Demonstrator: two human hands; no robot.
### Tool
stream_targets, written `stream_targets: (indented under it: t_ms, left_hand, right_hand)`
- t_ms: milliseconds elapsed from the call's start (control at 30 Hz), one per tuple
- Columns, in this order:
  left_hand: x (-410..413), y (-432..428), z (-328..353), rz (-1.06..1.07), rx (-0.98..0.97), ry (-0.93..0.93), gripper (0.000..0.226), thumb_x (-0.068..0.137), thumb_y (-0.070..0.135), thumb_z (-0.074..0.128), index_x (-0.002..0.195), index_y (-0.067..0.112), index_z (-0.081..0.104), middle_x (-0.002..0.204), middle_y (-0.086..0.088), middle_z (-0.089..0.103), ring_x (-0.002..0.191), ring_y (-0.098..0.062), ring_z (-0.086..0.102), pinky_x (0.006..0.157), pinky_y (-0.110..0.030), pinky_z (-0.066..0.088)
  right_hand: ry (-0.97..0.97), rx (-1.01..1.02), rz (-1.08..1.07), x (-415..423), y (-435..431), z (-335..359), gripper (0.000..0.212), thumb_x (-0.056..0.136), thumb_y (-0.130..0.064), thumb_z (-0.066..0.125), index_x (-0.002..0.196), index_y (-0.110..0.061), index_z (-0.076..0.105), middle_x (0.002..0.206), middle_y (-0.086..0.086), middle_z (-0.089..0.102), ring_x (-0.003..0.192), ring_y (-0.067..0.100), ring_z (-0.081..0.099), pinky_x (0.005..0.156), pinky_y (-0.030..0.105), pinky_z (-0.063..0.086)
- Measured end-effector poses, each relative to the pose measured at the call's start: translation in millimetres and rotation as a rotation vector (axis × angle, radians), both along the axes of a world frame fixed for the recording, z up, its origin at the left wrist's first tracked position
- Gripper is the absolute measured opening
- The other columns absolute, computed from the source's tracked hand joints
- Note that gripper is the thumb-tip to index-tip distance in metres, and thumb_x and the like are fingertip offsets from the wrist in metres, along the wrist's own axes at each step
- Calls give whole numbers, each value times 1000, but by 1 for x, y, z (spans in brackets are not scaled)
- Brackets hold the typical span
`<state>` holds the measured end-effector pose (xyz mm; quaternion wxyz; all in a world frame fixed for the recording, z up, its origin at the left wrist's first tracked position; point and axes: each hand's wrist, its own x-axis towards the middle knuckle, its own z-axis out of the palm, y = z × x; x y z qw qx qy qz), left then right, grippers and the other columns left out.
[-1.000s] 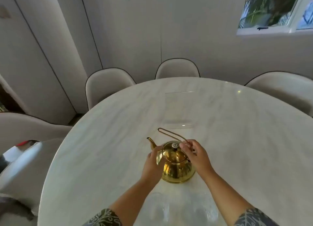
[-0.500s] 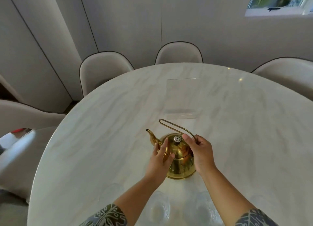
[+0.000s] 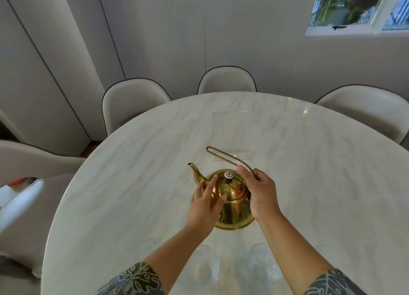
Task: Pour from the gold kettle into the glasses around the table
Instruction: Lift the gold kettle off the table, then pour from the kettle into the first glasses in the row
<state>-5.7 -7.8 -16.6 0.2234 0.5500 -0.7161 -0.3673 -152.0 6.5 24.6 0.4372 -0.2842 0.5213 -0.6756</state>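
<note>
The gold kettle (image 3: 232,208) stands on the white marble table (image 3: 132,184), spout pointing left and wire handle tilted back. My right hand (image 3: 259,193) pinches the handle near its right hinge. My left hand (image 3: 205,204) rests with fingers spread against the kettle's left side, just below the spout. Two clear glasses (image 3: 205,266) (image 3: 263,263) stand near the front edge, between my forearms. Fainter glass shapes (image 3: 150,248) show further left and right, too blurred to make out.
Cream padded chairs ring the table: one at the far left (image 3: 130,104), one at the far centre (image 3: 226,80), one at the right (image 3: 363,108), one at the near left (image 3: 33,157). A clear flat sheet (image 3: 232,131) lies behind the kettle.
My left hand has slid from the kettle's lid down onto its left side with fingers spread. My right hand has stayed on the handle. The view tilted down, showing the glasses.
</note>
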Motion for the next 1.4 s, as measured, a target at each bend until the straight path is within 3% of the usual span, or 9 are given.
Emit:
stream_targets:
  t_ms: [100, 267, 400, 533, 700, 867, 1000, 1300, 1400]
  left_hand:
    - [2, 10, 18, -31, -40, 62, 61, 86, 65, 42, 139, 60, 13, 158, 8, 8, 139, -28, 34, 108, -49, 39]
    - [-3, 39, 57, -93, -111, 111, 62, 88, 61, 43, 143, 51, 17, 160, 4, 8, 144, -26, 24, 111, -49, 35]
    - [-13, 80, 84, -149, -149, 148, 59, 91, 56, 45, 143, 51, 17, 159, 3, 11, 145, -26, 20, 111, -51, 34]
    - [-32, 132, 97, -238, -194, 187, 54, 93, 54, 41, 138, 62, 13, 159, 3, 11, 147, -26, 14, 111, -54, 32]
    - [-63, 195, 91, -334, -174, 159, 52, 93, 57, 36, 137, 65, 11, 161, 2, 5, 148, -25, 4, 115, -52, 26]
    - [-90, 244, 81, -496, -114, 145, 63, 87, 62, 46, 136, 67, 5, 162, 3, -2, 149, -21, -4, 118, -49, 18]
    - [-111, 272, 74, -588, -47, 102, 78, 84, 59, 56, 141, 59, 3, 161, 1, -7, 149, -24, 3, 118, -45, 20]
    - [-149, 290, 50, -640, 33, 52, 79, 84, 55, 58, 144, 56, 5, 162, -1, 0, 146, -26, 22, 113, -38, 28]
    - [-156, 287, 39, -639, 85, 87, 78, 83, 56, 59, 141, 60, 7, 162, 0, 4, 143, -27, 28, 114, -42, 31]
  right_hand:
    - [-16, -45, -38, 1, 16, 26, 42, 72, -30, 80, 57, -13, 45, 48, -6, 47, 52, 11, 48, 57, 24, 50]
    - [-11, -121, -111, -1, 57, 70, 46, 80, -18, 76, 53, -15, 38, 38, -13, 41, 39, 2, 42, 46, 14, 44]
    - [23, -134, -167, -7, 105, 98, 45, 79, -23, 76, 54, -15, 39, 37, -13, 39, 37, 2, 39, 45, 12, 42]
    - [57, -87, -231, -23, 160, 112, 46, 73, -35, 80, 53, -18, 42, 42, -10, 35, 48, 9, 35, 59, 23, 41]
    - [78, -59, -302, -50, 231, 115, 49, 73, -35, 81, 49, -20, 41, 40, -9, 34, 51, 12, 34, 62, 26, 40]
    - [77, -26, -366, -83, 287, 108, 51, 72, -32, 82, 50, -19, 38, 40, -11, 31, 45, 8, 32, 59, 24, 39]
    - [106, 19, -411, -107, 317, 97, 53, 68, -35, 84, 49, -20, 37, 43, -8, 28, 48, 10, 28, 62, 27, 37]
    - [117, 139, -452, -141, 339, 70, 48, 67, -37, 84, 56, -16, 42, 50, -2, 33, 54, 14, 36, 60, 27, 43]
    - [152, 177, -456, -146, 335, 66, 51, 68, -36, 84, 54, -15, 39, 52, 0, 31, 53, 15, 33, 59, 28, 39]
